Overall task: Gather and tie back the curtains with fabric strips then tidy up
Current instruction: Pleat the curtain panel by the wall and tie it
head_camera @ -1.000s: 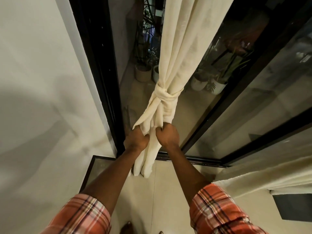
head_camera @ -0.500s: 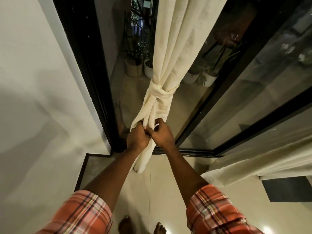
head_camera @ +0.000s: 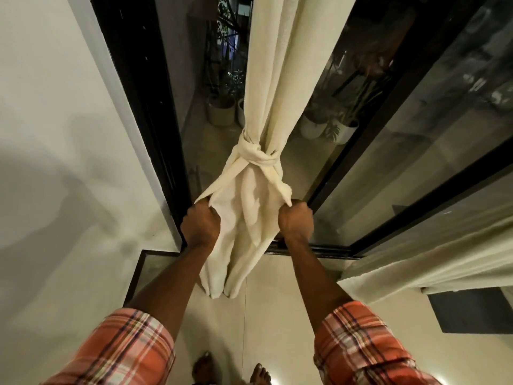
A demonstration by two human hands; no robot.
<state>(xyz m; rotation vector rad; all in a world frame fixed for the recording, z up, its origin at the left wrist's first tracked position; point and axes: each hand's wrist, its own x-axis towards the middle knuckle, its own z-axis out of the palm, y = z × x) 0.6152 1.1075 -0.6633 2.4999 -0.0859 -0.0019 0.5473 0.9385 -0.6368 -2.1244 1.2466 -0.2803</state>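
Parted, left hand (head_camera: pixel 200 223), right hand (head_camera: pixel 295 219) grip strip (head_camera: pixel 259 159) ends (curtain (head_camera: pixel 277 79) knotted).

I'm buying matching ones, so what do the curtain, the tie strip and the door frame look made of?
Curtain: cream woven cloth, matte, likely cotton or linen; soft folds. Tie strip: seemingly the same cloth, knotted. Door frame: black, smooth, probably painted metal; faint sheen.

The left arm (head_camera: pixel 172 276) and right arm (head_camera: pixel 316 270) are stretched forward, set apart and nearly straight. The left hand (head_camera: pixel 200 225) is clenched around one end of the fabric strip (head_camera: pixel 259 159), the right hand (head_camera: pixel 296 221) around the other. Both hands are seen from the back.
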